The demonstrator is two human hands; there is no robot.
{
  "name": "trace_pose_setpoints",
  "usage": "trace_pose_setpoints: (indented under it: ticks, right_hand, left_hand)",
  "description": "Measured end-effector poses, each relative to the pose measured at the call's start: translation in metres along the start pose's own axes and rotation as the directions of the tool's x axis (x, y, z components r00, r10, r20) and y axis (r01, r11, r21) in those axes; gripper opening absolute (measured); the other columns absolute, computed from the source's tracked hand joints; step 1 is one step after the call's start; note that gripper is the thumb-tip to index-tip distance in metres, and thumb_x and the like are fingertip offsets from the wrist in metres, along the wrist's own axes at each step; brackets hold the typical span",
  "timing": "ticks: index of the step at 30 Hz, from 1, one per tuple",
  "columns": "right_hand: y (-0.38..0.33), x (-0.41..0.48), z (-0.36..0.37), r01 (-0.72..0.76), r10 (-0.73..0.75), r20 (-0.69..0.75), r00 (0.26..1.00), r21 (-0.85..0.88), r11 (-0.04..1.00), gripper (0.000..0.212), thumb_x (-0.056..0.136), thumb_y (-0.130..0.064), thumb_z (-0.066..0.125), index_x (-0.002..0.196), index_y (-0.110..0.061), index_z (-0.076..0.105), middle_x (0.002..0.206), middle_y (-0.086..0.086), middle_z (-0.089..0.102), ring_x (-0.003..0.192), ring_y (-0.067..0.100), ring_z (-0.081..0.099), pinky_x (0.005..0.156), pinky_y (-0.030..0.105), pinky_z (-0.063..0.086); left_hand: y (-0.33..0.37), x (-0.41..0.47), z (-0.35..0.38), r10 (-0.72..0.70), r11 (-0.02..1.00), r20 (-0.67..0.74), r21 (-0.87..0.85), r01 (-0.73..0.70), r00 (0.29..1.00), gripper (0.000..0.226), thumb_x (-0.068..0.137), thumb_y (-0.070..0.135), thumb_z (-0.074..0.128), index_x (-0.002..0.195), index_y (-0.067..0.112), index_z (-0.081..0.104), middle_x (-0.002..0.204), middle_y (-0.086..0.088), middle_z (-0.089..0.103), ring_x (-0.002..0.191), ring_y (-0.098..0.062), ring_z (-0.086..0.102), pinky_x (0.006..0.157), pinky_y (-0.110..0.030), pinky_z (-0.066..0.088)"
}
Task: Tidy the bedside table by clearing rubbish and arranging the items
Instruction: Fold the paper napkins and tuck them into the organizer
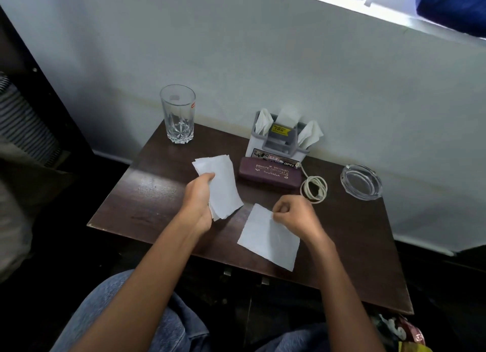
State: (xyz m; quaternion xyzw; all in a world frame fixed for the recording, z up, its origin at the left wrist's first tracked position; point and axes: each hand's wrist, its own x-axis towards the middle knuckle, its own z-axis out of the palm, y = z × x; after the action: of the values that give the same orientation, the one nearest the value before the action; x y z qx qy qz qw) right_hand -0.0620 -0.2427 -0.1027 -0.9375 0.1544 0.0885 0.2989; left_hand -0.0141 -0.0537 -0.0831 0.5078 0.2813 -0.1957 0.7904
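My left hand (198,201) grips a small stack of white paper sheets (219,183), held just above the dark wooden bedside table (147,193). My right hand (294,215) pinches the upper right edge of a single white sheet (268,238) that lies on the table near its front. Behind the hands a maroon spectacle case (268,175) lies flat. A grey organiser (278,143) with white tissues stuck in it stands against the wall.
An empty drinking glass (178,115) stands at the back left corner. A coiled white cable (314,188) and a clear glass ashtray (361,182) sit to the right. Crumpled wrappers (399,333) lie on the floor at the lower right. My knees in jeans are below the table's front edge.
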Motion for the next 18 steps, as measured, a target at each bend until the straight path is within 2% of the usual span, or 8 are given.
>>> trace_pose_setpoints:
  ticks: [6, 9, 11, 15, 18]
  right_hand:
    - [0.002, 0.002, 0.005, 0.001, 0.0, 0.015, 1.0, -0.043, 0.999, 0.02, 0.074, -0.006, 0.057, 0.061, -0.02, 0.06, 0.06, -0.008, 0.052, 0.074, 0.017, 0.051, 0.066, 0.035, 0.046]
    - [0.0, 0.0, -0.002, -0.023, 0.024, -0.014, 1.0, 0.074, 0.997, 0.014, 0.077, -0.007, 0.059, 0.065, -0.014, 0.059, 0.066, -0.003, 0.058, 0.069, 0.016, 0.054, 0.061, 0.029, 0.043]
    - [0.001, 0.0, -0.013, -0.031, 0.048, -0.094, 0.994, 0.178, 0.984, 0.012, 0.078, -0.005, 0.061, 0.068, -0.011, 0.058, 0.071, 0.004, 0.06, 0.067, 0.016, 0.054, 0.057, 0.026, 0.04]
    - [0.003, -0.006, -0.039, -0.014, 0.137, -0.3, 0.944, 0.378, 0.926, 0.021, 0.073, 0.003, 0.06, 0.063, -0.015, 0.057, 0.066, 0.004, 0.059, 0.063, 0.016, 0.051, 0.055, 0.023, 0.037]
    - [-0.004, -0.018, -0.057, 0.06, 0.132, -0.396, 0.909, 0.436, 0.898, 0.018, 0.076, 0.006, 0.057, 0.073, -0.011, 0.059, 0.07, 0.004, 0.059, 0.067, 0.015, 0.051, 0.058, 0.022, 0.039]
  left_hand:
    - [0.0, 0.001, 0.0, -0.012, 1.0, 0.034, -0.019, 0.013, 0.999, 0.014, 0.094, 0.02, 0.048, 0.083, 0.014, 0.054, 0.086, -0.008, 0.063, 0.077, -0.025, 0.061, 0.093, -0.052, 0.047]
    - [0.0, 0.001, 0.0, -0.017, 0.999, 0.049, -0.027, 0.018, 0.999, 0.014, 0.094, 0.019, 0.049, 0.084, 0.014, 0.055, 0.086, -0.008, 0.064, 0.077, -0.026, 0.061, 0.091, -0.053, 0.047]
    - [0.001, 0.0, 0.001, -0.03, 0.998, 0.078, -0.05, 0.034, 0.996, 0.012, 0.094, 0.019, 0.048, 0.089, 0.012, 0.056, 0.088, -0.008, 0.064, 0.079, -0.027, 0.061, 0.085, -0.052, 0.048]
    - [0.001, -0.002, 0.0, -0.112, 0.978, 0.178, -0.153, 0.139, 0.978, 0.028, 0.095, 0.02, 0.045, 0.119, 0.009, 0.054, 0.104, -0.011, 0.066, 0.087, -0.029, 0.063, 0.069, -0.044, 0.051]
    - [0.001, -0.005, 0.002, -0.153, 0.957, 0.268, -0.2, 0.21, 0.951, 0.029, 0.097, 0.021, 0.042, 0.12, 0.008, 0.053, 0.102, -0.012, 0.067, 0.088, -0.03, 0.063, 0.069, -0.046, 0.05]
